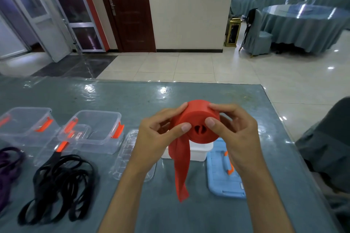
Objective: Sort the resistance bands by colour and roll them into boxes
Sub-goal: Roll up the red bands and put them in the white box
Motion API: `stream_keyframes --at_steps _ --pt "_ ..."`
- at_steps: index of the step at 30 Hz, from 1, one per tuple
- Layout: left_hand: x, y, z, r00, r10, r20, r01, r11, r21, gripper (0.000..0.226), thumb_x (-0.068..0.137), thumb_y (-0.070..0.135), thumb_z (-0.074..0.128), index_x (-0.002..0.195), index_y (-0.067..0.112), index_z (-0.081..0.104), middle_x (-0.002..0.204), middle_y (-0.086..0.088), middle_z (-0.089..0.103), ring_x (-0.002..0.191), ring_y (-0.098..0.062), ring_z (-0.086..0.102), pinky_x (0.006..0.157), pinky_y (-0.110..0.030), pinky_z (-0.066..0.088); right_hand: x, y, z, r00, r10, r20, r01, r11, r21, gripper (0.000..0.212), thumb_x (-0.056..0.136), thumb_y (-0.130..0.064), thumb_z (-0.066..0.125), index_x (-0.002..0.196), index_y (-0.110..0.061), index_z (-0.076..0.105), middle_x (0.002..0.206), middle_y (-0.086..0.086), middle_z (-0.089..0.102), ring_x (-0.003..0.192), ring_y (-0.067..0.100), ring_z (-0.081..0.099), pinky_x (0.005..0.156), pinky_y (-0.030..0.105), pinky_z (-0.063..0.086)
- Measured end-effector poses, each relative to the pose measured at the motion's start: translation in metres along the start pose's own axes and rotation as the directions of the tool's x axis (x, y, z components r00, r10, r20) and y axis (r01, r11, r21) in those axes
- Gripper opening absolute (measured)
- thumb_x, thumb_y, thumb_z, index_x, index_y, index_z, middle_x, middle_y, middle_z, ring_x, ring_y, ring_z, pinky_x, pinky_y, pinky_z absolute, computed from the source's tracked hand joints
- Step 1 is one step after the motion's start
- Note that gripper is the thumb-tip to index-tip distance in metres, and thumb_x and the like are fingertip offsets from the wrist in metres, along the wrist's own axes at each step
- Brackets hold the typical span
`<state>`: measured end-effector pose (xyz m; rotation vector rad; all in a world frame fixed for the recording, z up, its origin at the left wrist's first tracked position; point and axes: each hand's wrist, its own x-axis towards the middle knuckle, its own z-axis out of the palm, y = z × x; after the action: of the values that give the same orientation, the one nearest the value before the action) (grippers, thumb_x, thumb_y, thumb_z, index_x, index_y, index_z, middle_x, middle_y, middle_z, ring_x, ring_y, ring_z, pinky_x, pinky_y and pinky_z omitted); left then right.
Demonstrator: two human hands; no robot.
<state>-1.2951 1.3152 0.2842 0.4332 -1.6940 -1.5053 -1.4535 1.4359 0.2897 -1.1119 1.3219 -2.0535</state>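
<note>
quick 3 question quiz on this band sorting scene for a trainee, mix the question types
1. True or false: the red band is fully rolled.
2. The black bands lie: A in a clear box, B loose on the table, C in the left hand.
3. Fill in: the lid below the right hand is ____ in colour.

Key: 1 false, a tail hangs down. 2 B. 3 blue.

forearms: bare, no sleeves | left hand [161, 134], right hand [236, 132]: no gloves, short nails
</note>
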Motion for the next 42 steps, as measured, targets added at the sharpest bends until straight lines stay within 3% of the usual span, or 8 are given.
stream_keyframes --at_steps 6,11,16,18,22,28,33,42 --pt "-0.002 0.002 0.012 0.993 0.102 -0.056 -0.099 0.994 0.056 0.033 0.086 0.032 0.084 0.118 0.035 0.076 0.115 0.002 0.079 0.109 -0.02 0.075 0.091 -0.024 0.059 0.001 -0.001 -0.004 0.999 0.049 -0.008 -0.049 0.998 0.036 0.037 0.069 -0.042 0.095 0.088 -0.025 0.068 0.11 0.008 0.078 0.099 0.027 0.077 0.077 0.032 0.062" --pt "0.0 -0.001 0.005 0.995 0.041 0.091 -0.049 0.995 0.082 0.058 0.083 0.027 0.087 0.137 0.036 0.07 0.127 -0.001 0.069 0.119 -0.026 0.07 0.103 -0.035 0.057 0.0 0.001 -0.001 0.999 -0.008 -0.044 0.009 1.0 0.026 0.034 0.076 -0.041 0.09 0.104 -0.026 0.076 0.11 0.004 0.077 0.104 0.024 0.075 0.082 0.029 0.061" --pt "-0.001 -0.004 0.009 0.997 0.081 -0.016 -0.081 0.996 0.046 0.06 0.073 0.025 0.095 0.127 0.035 0.07 0.117 0.001 0.078 0.11 -0.019 0.075 0.094 -0.025 0.057 0.004 0.002 -0.008 0.998 0.064 -0.005 -0.064 0.998 0.011 0.038 0.066 -0.034 0.096 0.086 -0.031 0.065 0.107 0.002 0.077 0.098 0.021 0.076 0.076 0.028 0.06" --pt "-0.002 -0.005 0.013 0.998 0.052 -0.027 -0.052 0.999 -0.012 0.054 0.074 0.025 0.094 0.122 0.03 0.07 0.114 -0.002 0.078 0.108 -0.019 0.075 0.092 -0.028 0.058 0.004 -0.001 -0.008 1.0 0.01 -0.024 -0.01 1.0 0.002 0.042 0.066 -0.041 0.097 0.093 -0.03 0.066 0.104 0.002 0.076 0.095 0.021 0.076 0.075 0.029 0.061" --pt "0.0 -0.006 0.014 0.999 0.026 0.034 -0.027 0.999 0.043 0.063 0.074 0.026 0.094 0.13 0.035 0.065 0.121 -0.001 0.075 0.114 -0.025 0.072 0.101 -0.043 0.058 0.001 0.001 0.001 0.998 -0.028 -0.048 0.028 0.999 0.014 0.039 0.074 -0.026 0.091 0.107 -0.029 0.069 0.105 0.0 0.075 0.095 0.018 0.075 0.075 0.028 0.061" --pt "0.001 -0.007 0.012 1.0 0.024 0.013 -0.023 1.0 -0.017 0.065 0.071 0.02 0.097 0.129 0.029 0.07 0.112 -0.005 0.078 0.102 -0.021 0.076 0.086 -0.03 0.061 0.003 -0.002 -0.006 0.998 0.067 0.004 -0.067 0.994 -0.081 0.035 0.069 -0.027 0.092 0.091 -0.033 0.066 0.101 0.003 0.077 0.093 0.022 0.077 0.072 0.027 0.061" --pt "0.002 -0.006 0.016 1.0 -0.014 0.026 0.015 0.998 -0.066 0.06 0.077 0.021 0.092 0.132 0.029 0.071 0.118 -0.005 0.077 0.105 -0.019 0.075 0.087 -0.028 0.06 -0.002 0.002 -0.004 0.999 -0.023 -0.023 0.023 1.0 -0.016 0.038 0.075 -0.027 0.088 0.109 -0.033 0.07 0.105 0.004 0.077 0.093 0.023 0.078 0.07 0.027 0.062" --pt "-0.003 -0.007 0.008 0.999 -0.001 -0.052 -0.001 1.0 -0.027 0.05 0.07 0.023 0.094 0.116 0.028 0.075 0.112 -0.005 0.079 0.101 -0.021 0.076 0.083 -0.028 0.061 0.003 0.009 -0.02 0.996 0.079 0.038 -0.077 0.996 -0.037 0.029 0.067 -0.039 0.094 0.087 -0.033 0.075 0.095 0.0 0.076 0.096 0.024 0.076 0.083 0.035 0.062"
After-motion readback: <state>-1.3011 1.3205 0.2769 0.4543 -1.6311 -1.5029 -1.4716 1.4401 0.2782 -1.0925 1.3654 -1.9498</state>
